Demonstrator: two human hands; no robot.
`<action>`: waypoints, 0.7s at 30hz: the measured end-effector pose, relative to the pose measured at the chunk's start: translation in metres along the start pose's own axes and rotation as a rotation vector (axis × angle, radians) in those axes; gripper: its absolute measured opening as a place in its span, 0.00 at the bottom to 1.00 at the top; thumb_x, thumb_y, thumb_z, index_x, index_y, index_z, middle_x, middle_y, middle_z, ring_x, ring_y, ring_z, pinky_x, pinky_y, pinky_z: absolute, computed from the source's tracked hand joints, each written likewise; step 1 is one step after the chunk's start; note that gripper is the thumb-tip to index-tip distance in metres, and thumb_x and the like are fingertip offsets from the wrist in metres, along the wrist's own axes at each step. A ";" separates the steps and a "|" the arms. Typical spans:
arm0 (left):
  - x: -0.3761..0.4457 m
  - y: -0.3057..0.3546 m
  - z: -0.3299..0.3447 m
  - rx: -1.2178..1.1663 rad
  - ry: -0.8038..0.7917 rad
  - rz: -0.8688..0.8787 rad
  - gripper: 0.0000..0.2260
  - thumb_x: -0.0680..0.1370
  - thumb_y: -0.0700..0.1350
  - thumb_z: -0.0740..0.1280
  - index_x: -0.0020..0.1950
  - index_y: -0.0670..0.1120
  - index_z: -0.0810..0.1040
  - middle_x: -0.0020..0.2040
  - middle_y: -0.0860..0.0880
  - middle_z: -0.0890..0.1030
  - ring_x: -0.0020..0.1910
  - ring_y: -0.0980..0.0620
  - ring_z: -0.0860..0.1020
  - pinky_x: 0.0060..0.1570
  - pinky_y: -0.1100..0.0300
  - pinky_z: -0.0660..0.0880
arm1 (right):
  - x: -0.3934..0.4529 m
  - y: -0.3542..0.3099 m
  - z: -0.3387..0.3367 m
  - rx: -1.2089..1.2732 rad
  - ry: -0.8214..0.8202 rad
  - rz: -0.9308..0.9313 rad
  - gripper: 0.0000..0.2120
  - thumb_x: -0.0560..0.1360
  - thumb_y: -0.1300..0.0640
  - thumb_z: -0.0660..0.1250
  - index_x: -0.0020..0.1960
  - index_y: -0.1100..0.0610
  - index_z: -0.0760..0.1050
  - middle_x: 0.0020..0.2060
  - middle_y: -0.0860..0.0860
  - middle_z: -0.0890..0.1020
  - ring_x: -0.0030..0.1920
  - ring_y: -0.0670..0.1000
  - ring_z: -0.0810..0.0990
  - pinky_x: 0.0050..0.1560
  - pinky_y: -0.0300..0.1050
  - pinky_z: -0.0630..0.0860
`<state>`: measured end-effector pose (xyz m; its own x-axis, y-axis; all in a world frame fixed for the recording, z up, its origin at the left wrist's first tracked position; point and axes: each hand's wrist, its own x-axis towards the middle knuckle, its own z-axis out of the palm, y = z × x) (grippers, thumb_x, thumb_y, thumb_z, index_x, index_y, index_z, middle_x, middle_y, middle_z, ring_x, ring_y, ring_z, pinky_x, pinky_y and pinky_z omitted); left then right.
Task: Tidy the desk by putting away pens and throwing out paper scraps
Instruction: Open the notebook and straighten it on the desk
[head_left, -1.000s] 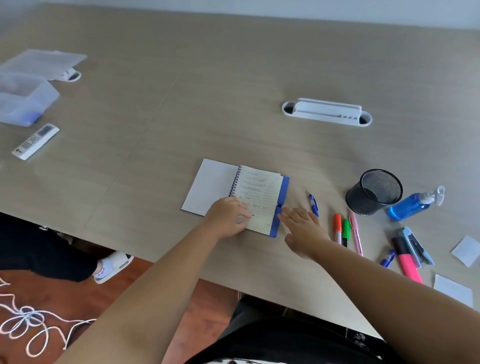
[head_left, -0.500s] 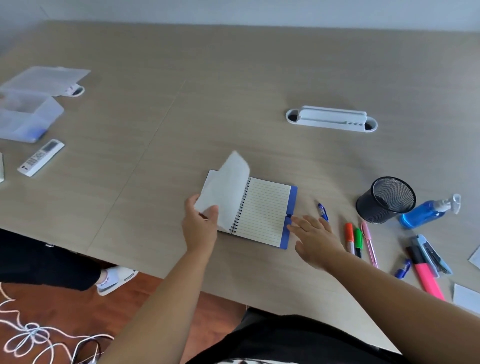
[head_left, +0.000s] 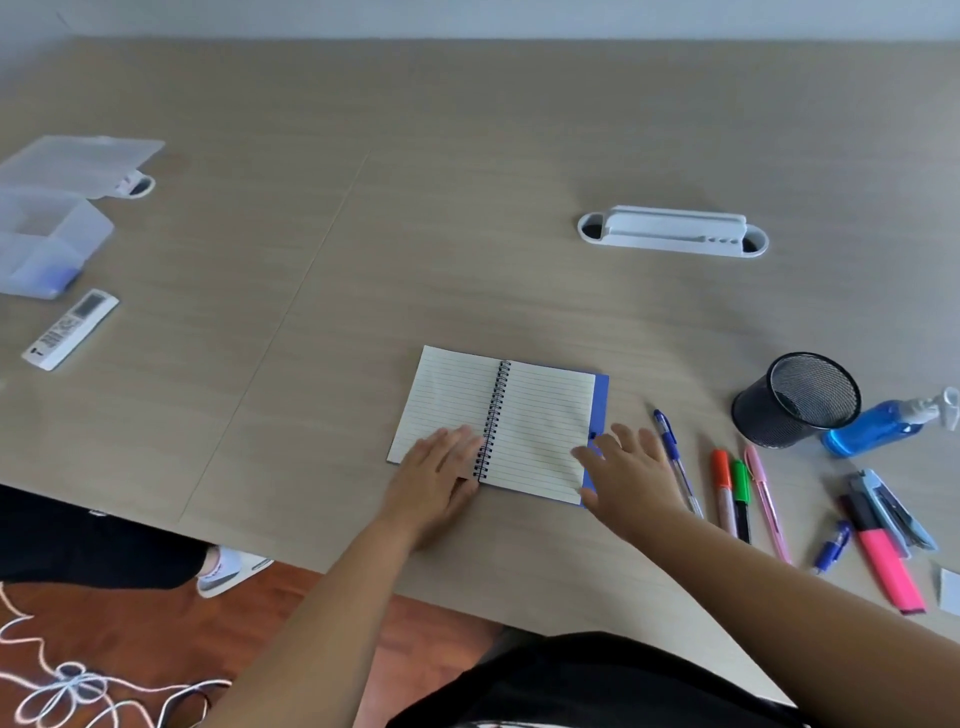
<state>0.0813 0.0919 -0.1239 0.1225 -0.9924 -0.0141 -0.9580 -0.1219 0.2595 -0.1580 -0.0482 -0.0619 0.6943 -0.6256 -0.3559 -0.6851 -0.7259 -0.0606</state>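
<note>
Working at the wide wooden desk (head_left: 467, 130), with nothing of the tidying proper begun yet. Showing two blank lined pages on the spiral notebook (head_left: 545, 431) now, where a second ago a handwritten page was facing up on the right; half a second ago lifting that sheet mid-turn, now laying it down flat on the left side. Probably checking or squaring the notebook, not clearing anything, so leaving pens and scraps exactly where they were.

Standing the black mesh pen cup (head_left: 795, 400) upright to the right of the notebook, apparently empty, though not seeing down to the bottom. Pressing the left hand (head_left: 441, 478) palm-down on the lower left page, fingertips reaching the spiral, fingers extended and together, clamping nothing. Resting the right hand (head_left: 628, 467) with fingers spread apart over the notebook's lower right corner and blue cover edge, likewise gripping nothing, just beside the blue pen (head_left: 670, 441).

Still waiting loose on the desk between notebook and cup: that blue pen, then the orange marker (head_left: 722, 478), green marker (head_left: 740, 483) and pink pen (head_left: 763, 488) lying side by side. Further right, leaving the pink highlighter (head_left: 883, 566) and a short blue pen (head_left: 834, 545) near the desk edge. Catching only a corner of one paper scrap (head_left: 949, 592) at the frame's right border.
</note>
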 end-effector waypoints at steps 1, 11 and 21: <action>0.000 0.000 0.004 -0.020 -0.045 0.015 0.22 0.80 0.58 0.51 0.74 0.53 0.60 0.74 0.47 0.67 0.72 0.42 0.65 0.68 0.43 0.66 | -0.002 -0.002 0.002 0.012 0.001 -0.038 0.22 0.77 0.45 0.59 0.69 0.49 0.67 0.69 0.53 0.70 0.71 0.57 0.63 0.73 0.55 0.54; 0.039 -0.002 0.006 -0.115 -0.016 -0.020 0.22 0.79 0.58 0.54 0.74 0.58 0.62 0.75 0.50 0.65 0.74 0.44 0.60 0.70 0.44 0.62 | 0.018 0.010 0.007 0.173 0.003 0.032 0.17 0.79 0.50 0.60 0.68 0.47 0.69 0.72 0.51 0.66 0.69 0.56 0.69 0.63 0.51 0.73; 0.136 -0.009 0.001 -0.246 -0.005 -0.047 0.23 0.77 0.59 0.55 0.73 0.59 0.65 0.75 0.51 0.64 0.75 0.45 0.59 0.71 0.42 0.58 | 0.094 0.045 -0.011 0.292 0.031 0.220 0.15 0.77 0.62 0.59 0.62 0.52 0.73 0.71 0.51 0.64 0.66 0.56 0.70 0.55 0.52 0.77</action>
<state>0.1064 -0.0423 -0.1287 0.1632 -0.9859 -0.0362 -0.8591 -0.1601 0.4861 -0.1210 -0.1427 -0.0873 0.5263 -0.7695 -0.3617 -0.8499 -0.4632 -0.2513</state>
